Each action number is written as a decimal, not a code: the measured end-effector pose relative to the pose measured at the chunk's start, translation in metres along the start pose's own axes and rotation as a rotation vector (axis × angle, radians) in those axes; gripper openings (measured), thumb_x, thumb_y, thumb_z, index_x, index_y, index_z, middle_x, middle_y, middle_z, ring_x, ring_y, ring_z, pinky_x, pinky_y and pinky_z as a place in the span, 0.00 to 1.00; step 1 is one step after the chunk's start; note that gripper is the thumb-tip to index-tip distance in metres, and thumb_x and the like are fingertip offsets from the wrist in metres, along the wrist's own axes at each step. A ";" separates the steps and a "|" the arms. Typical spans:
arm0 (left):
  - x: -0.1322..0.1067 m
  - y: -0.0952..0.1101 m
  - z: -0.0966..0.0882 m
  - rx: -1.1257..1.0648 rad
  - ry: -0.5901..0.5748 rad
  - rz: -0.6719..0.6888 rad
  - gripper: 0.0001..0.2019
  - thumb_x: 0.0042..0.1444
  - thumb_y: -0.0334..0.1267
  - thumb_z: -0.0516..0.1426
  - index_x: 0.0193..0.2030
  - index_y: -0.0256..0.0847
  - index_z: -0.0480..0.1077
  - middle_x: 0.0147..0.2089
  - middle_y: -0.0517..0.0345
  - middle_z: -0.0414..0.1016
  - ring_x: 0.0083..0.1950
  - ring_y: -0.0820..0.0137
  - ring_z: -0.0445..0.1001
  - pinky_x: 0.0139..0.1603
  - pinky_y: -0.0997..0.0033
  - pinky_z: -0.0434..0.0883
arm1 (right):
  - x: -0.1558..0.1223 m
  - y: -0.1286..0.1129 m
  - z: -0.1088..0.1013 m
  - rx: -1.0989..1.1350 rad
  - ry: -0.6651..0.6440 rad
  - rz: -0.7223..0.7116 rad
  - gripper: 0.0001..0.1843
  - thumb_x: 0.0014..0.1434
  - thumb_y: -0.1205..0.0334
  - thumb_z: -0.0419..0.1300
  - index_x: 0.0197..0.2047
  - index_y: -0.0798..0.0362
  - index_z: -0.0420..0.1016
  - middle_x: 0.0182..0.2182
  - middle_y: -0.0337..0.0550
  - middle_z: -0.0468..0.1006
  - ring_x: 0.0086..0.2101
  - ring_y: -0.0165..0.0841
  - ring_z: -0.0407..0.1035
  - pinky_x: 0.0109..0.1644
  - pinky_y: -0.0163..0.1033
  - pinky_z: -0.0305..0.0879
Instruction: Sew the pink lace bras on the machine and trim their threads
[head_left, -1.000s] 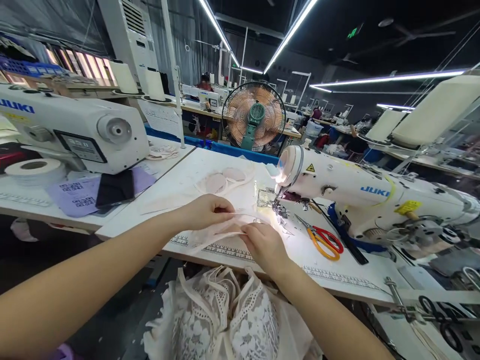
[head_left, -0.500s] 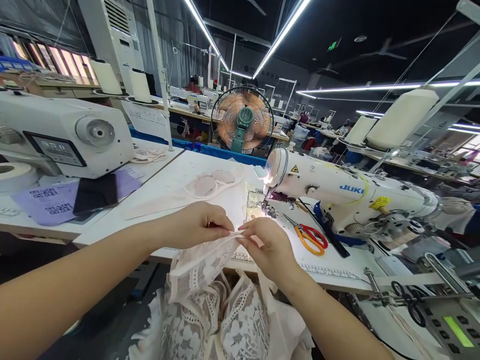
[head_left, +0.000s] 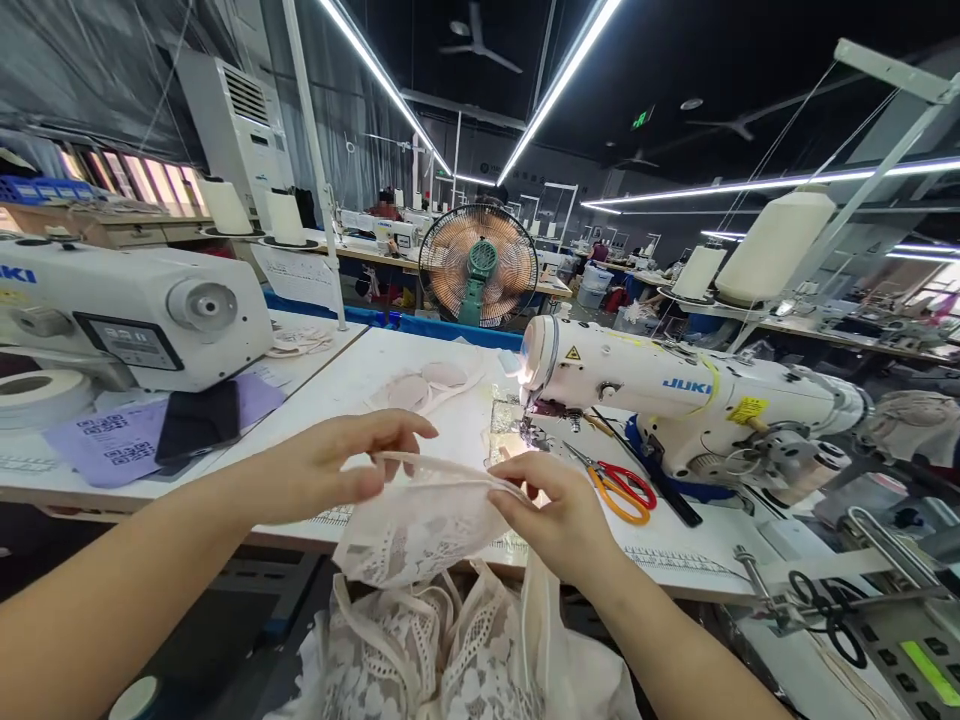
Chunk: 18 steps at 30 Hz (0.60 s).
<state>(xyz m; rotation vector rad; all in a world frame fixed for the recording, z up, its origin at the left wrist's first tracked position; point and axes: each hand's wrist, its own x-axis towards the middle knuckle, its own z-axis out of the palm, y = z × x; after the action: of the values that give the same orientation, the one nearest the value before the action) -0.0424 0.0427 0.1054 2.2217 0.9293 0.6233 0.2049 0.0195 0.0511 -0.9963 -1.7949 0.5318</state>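
My right hand (head_left: 551,510) pinches the top edge of a pale lace bra piece (head_left: 427,520) between thumb and fingers, just in front of the sewing machine's needle area. At the other end of that edge is my left hand (head_left: 352,460), thumb and fingers apart; its rear fingers touch or nearly touch the fabric. Below, more lace bra cups (head_left: 487,640) with straps lie bunched at the table's front edge. A white sewing machine (head_left: 630,365) stands right of my hands, its needle area lit. Scissors (head_left: 619,490) with red and orange handles lie beside it.
A pale bra piece (head_left: 427,385) lies flat on the white table (head_left: 345,370). At left are another sewing machine (head_left: 135,310), a black phone (head_left: 199,420) on purple paper and a tape roll (head_left: 41,395). A fan (head_left: 480,265) stands behind; thread cones (head_left: 776,245) rise at right.
My left hand has opened from its pinch and moved left, away from my right hand. The fabric edge now stretches wider between them. The view has tilted slightly upward.
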 end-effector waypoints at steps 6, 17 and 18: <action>-0.020 -0.001 0.014 -0.025 0.309 0.090 0.10 0.51 0.35 0.58 0.41 0.41 0.65 0.35 0.60 0.69 0.38 0.72 0.69 0.42 0.73 0.67 | -0.003 0.000 -0.014 0.079 -0.082 0.047 0.04 0.51 0.66 0.60 0.32 0.51 0.75 0.28 0.40 0.75 0.29 0.31 0.67 0.31 0.35 0.63; -0.012 0.013 0.014 -0.318 0.196 0.047 0.06 0.49 0.35 0.58 0.25 0.36 0.68 0.26 0.62 0.64 0.29 0.75 0.63 0.31 0.76 0.63 | -0.016 0.005 -0.020 0.274 -0.241 0.113 0.02 0.52 0.64 0.62 0.32 0.48 0.76 0.31 0.41 0.72 0.33 0.33 0.65 0.34 0.36 0.61; -0.011 0.014 0.013 -0.319 0.211 0.054 0.07 0.49 0.36 0.59 0.25 0.36 0.68 0.27 0.62 0.64 0.29 0.75 0.63 0.31 0.76 0.63 | -0.016 0.004 -0.020 0.330 -0.268 0.143 0.03 0.52 0.62 0.63 0.32 0.49 0.76 0.30 0.41 0.72 0.32 0.33 0.65 0.34 0.36 0.61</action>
<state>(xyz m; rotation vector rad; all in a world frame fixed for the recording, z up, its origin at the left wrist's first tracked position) -0.0353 0.0220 0.1041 1.9268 0.8089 0.9739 0.2273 0.0074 0.0480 -0.8557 -1.7975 1.0557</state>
